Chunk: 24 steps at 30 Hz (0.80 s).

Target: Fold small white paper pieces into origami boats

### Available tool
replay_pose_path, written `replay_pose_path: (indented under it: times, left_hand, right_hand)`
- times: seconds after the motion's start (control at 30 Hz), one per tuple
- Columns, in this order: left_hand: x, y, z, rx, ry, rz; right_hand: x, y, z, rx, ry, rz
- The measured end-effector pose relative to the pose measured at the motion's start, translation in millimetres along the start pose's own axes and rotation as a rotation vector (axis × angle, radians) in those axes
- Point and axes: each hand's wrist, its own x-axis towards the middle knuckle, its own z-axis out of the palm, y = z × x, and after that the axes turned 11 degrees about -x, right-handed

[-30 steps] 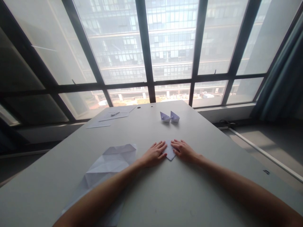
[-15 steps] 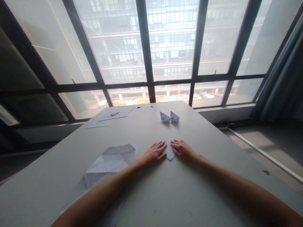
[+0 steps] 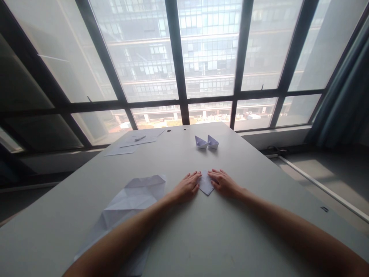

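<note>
A small folded white paper lies flat on the white table, its lower end pointed. My left hand rests on its left edge, palm down. On its right edge lies my right hand, fingers flat on the paper and table. Neither hand grips anything. Beyond them stand two folded paper boats side by side. A large creased white sheet is at the left, partly hidden beneath my left forearm.
White sheets lie at the far left of the table with a pen on top. A small dark mark or object is near the right edge. Windows stand behind the table, a blue curtain at the right.
My left hand has shifted slightly left, its thumb drawn in, so more of the small folded paper shows. My right hand is almost unchanged.
</note>
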Motion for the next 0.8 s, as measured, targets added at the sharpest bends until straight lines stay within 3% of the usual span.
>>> replay_pose_path:
  times: [0.37,0.57,0.8]
  left_hand:
    - [1.8,6.6,-3.1,-0.079,0.226,0.088]
    - [-1.0,7.9,-5.6,-0.036,0.223,0.088]
    - [0.1,6.2,-7.2,-0.077,0.261,0.062]
  right_hand:
    - [0.5,1.9,2.7,0.013,0.03,-0.046]
    - [1.3,4.1,4.8,0.07,0.117,-0.017]
    - [2.3,4.3,3.7,0.109,0.166,-0.099]
